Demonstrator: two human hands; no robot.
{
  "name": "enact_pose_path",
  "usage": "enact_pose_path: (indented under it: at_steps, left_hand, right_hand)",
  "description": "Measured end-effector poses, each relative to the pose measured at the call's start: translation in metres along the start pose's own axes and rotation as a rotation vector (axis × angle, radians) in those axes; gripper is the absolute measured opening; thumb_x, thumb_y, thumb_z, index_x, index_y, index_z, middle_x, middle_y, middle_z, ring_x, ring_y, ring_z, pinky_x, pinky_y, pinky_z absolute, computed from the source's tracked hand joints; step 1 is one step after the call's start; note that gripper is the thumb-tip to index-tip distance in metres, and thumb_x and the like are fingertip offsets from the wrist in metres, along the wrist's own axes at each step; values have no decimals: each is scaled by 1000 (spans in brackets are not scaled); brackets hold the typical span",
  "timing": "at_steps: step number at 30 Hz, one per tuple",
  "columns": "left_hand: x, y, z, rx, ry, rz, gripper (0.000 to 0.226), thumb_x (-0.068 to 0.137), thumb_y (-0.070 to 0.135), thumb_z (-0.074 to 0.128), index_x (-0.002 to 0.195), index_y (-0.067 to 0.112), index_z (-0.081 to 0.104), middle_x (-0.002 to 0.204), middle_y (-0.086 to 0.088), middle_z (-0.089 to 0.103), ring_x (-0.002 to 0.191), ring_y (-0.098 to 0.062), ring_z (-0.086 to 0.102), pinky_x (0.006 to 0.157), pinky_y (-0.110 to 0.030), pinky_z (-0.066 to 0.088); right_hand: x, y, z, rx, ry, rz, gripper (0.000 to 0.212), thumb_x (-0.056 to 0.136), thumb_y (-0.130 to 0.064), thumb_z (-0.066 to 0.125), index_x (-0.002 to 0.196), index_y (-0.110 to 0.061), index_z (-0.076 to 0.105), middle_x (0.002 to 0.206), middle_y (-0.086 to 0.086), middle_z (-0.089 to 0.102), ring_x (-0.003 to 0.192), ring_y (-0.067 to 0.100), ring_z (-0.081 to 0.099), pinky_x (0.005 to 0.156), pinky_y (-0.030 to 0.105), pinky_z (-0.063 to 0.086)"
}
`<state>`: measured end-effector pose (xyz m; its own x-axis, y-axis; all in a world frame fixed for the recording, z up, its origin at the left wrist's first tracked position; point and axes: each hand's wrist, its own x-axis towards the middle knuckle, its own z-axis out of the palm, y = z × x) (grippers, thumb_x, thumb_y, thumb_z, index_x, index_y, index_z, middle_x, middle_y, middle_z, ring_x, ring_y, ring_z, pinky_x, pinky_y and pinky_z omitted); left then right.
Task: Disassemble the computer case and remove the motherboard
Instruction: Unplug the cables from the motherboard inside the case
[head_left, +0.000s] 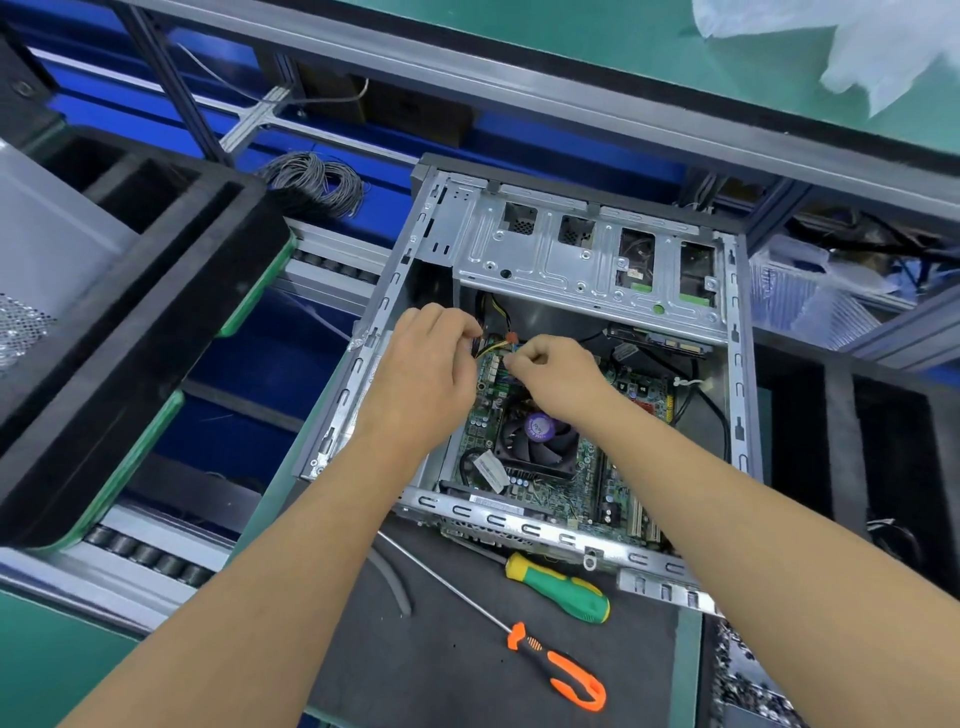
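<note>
Head view: left hand (423, 364) and right hand (553, 371) pinch cable connectors (498, 343) between curled fingertips. Just below the fingers lies the motherboard (550, 467), probably being unplugged for removal.

A coil of grey wire (317, 183) lies behind a black foam tray (171, 291).

Illumination is bright, even and cool, and comes from overhead. Shadows are soft: the hands (483, 374) cast faint shade onto the motherboard (550, 478), and the recess under the drive cage (587, 260) is dark. Mild glare appears on the bare metal frame. Wide-angle distortion bends straight rails toward the edges. The centre is sharp; the corners are softer, notably the plastic bag (852, 47).
</note>
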<state>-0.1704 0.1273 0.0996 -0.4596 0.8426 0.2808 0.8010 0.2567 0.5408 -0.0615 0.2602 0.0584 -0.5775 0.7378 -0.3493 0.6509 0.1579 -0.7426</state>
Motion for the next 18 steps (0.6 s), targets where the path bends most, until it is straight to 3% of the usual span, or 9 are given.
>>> enact_pose_path:
  at_steps: [5, 9, 11, 12, 14, 16, 18]
  left_hand:
    - [0, 1, 0, -8, 0, 2, 17, 92, -1, 50, 103, 3, 63, 98, -7, 60, 99, -22, 49, 84, -21, 36]
    - [-1, 1, 0, -9, 8, -4, 18, 92, 0, 50, 104, 4, 62, 98, -5, 59, 99, -19, 48, 85, -21, 37]
    - [-2, 2, 1, -9, 12, -6, 18, 92, 1, 50, 105, 5, 63, 99, -4, 59, 99, -18, 48, 85, -21, 37]
    - [-2, 2, 1, -10, 15, -4, 18, 92, 1, 50, 104, 6, 63, 99, -4, 59, 98, -18, 48, 85, -21, 38]
    - [-2, 1, 2, -11, 26, 3, 18, 92, 1, 50, 104, 6, 63, 98, -3, 58, 98, -18, 49, 84, -22, 39]
    - [-2, 0, 3, -8, 35, 11, 18, 91, 0, 50, 103, 7, 62, 97, -2, 57, 96, -18, 49, 83, -21, 39]
    - [-2, -1, 3, -4, 37, 11, 18, 91, 1, 50, 103, 9, 61, 96, 1, 56, 96, -17, 48, 83, -20, 38]
  right_hand:
    - [-3, 4, -6, 258, 2, 157, 27, 94, -37, 62, 88, -12, 71, 106, -1, 68, 105, 19, 60, 91, 36, 44]
    - [-5, 4, -10, 280, -33, 164, 25, 99, -33, 55, 85, -18, 69, 105, 3, 71, 107, 22, 62, 100, 38, 46]
    - [-10, 5, -15, 173, -71, 120, 31, 101, -32, 50, 94, -12, 72, 104, 8, 72, 105, 27, 63, 102, 40, 47]
    - [-14, 6, -18, 96, -84, 98, 36, 102, -33, 49, 101, -4, 71, 104, 15, 71, 102, 32, 64, 99, 35, 49]
    - [-25, 9, -28, -55, -91, 43, 41, 101, -34, 49, 111, 2, 66, 94, 21, 69, 84, 34, 64, 76, 16, 50]
    - [-37, 12, -40, -161, -87, -12, 33, 101, -34, 49, 109, -9, 69, 94, 9, 70, 65, 14, 63, 54, 15, 42]
    - [-52, 15, -53, -235, -95, -53, 24, 100, -35, 50, 110, -22, 68, 102, -2, 67, 67, 5, 61, 54, 15, 41]
